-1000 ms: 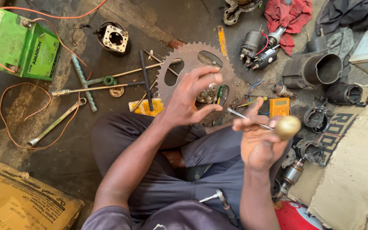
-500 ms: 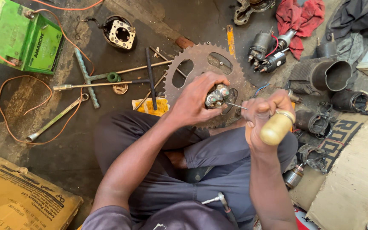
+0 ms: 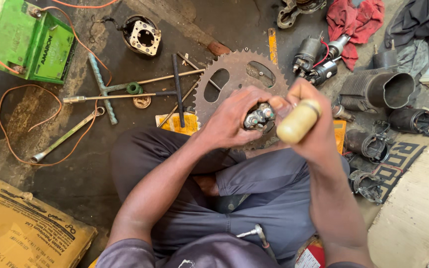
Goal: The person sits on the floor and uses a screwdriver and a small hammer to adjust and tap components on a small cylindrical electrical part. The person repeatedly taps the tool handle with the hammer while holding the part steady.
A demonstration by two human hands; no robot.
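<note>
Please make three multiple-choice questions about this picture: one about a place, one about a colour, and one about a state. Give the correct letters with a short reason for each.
1. Where is the green battery?
A. top left of the floor
B. on the person's lap
C. beside the cardboard at the right

2. What colour is the handle of the tool in the right hand?
A. black
B. pale yellow
C. red

3. How does the left hand stand to the small metal part?
A. it hovers apart from it
B. it lies flat on the floor
C. its fingers grip it

Answers:
1 A, it sits by the upper left corner with orange wires.
2 B, the rounded handle is cream yellow.
3 C, the fingers wrap around the part above the big sprocket.
</note>
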